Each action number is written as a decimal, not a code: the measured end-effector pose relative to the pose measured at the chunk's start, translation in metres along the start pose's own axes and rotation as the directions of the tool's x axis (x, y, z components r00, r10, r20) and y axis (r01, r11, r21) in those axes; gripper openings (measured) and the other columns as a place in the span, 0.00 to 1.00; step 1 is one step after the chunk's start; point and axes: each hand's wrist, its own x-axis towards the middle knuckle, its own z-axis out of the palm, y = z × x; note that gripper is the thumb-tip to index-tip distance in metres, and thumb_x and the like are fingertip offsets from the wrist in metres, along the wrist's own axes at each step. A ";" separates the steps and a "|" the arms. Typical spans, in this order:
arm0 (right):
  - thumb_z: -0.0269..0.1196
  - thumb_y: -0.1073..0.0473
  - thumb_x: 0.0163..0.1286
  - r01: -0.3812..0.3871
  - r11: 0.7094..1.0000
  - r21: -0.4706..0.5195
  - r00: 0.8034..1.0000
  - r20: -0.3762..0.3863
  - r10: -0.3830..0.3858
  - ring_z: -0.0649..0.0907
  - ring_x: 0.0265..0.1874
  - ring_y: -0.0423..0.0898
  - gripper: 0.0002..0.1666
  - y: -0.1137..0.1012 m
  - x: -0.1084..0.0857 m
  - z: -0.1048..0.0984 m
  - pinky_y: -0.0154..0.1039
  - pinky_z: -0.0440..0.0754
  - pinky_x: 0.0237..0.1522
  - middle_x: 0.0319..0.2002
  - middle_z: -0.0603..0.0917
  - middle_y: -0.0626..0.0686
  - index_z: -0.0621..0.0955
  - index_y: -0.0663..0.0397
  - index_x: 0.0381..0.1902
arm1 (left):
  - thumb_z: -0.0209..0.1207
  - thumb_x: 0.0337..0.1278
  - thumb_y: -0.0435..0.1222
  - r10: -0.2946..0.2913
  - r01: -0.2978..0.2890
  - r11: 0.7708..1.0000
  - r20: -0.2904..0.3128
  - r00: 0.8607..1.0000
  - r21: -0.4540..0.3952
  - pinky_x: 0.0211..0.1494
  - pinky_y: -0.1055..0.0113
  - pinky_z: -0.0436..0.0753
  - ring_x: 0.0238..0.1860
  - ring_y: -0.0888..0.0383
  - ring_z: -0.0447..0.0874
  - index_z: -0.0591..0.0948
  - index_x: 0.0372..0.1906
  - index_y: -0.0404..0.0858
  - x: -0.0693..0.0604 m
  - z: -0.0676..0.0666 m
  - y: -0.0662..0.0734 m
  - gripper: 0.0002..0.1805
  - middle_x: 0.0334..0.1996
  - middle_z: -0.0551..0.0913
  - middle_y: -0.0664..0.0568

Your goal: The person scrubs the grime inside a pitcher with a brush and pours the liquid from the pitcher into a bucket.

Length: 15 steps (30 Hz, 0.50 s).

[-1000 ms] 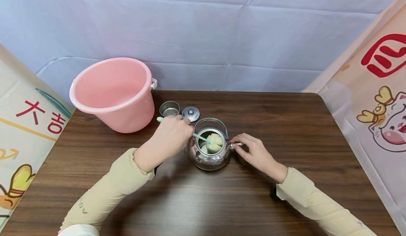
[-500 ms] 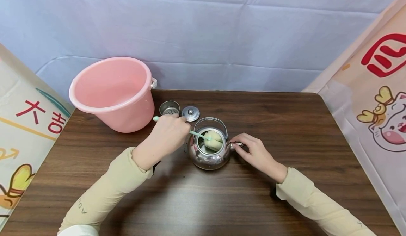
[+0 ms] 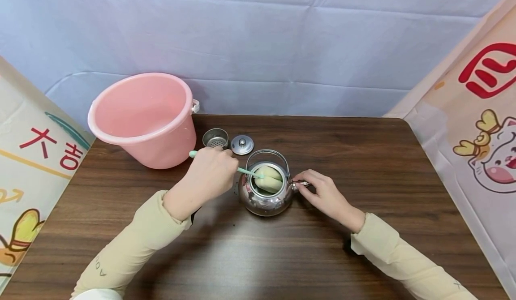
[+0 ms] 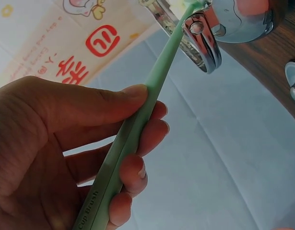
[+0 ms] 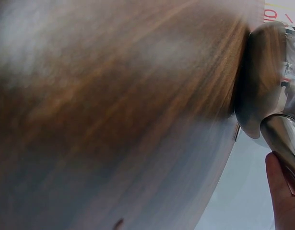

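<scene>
My left hand (image 3: 211,168) grips the pale green handle of a cup brush (image 4: 137,115), the thumb along one side and the fingers curled round the other. The brush's pale yellow-green sponge head (image 3: 268,180) sits in the round mouth of a shiny steel kettle (image 3: 266,207), filling much of it. To the kettle's right, my right hand (image 3: 322,193) pinches its short spout (image 5: 281,136). The kettle stands on the table with its wire handle (image 3: 269,151) upright. The kettle's inside below the sponge is mostly hidden.
A large pink bucket (image 3: 169,143) stands at the back left of the dark wooden table (image 3: 354,152). Between it and the kettle lie a perforated metal strainer (image 3: 215,135) and the kettle lid (image 3: 242,145). A pale cloth backdrop (image 3: 258,45) hangs behind the table.
My left hand has drawn slightly to the left with the brush, and the sponge head has shifted and turned in the kettle's mouth. The right hand and kettle stay put.
</scene>
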 end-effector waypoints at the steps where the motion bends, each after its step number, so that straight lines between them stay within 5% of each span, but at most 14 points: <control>1: 0.61 0.65 0.60 -0.001 1.000 -0.001 1.000 0.000 0.001 0.79 0.38 0.38 0.09 0.000 0.000 0.000 0.37 0.78 0.36 0.38 0.80 0.42 0.80 0.48 0.38 | 0.58 0.29 0.28 -0.001 0.001 1.000 0.006 1.000 0.001 0.12 0.62 0.66 0.17 0.53 0.71 0.74 0.08 0.42 0.000 0.000 0.000 0.09 0.14 0.74 0.52; 15: 0.61 0.65 0.60 0.009 1.000 -0.003 1.000 -0.006 -0.009 0.79 0.37 0.38 0.09 0.002 0.001 0.001 0.36 0.77 0.36 0.38 0.80 0.43 0.80 0.48 0.38 | 0.59 0.26 0.28 0.021 -0.021 1.000 0.045 0.999 0.017 0.14 0.61 0.68 0.17 0.52 0.71 0.75 0.08 0.42 -0.001 -0.009 0.001 0.08 0.13 0.74 0.51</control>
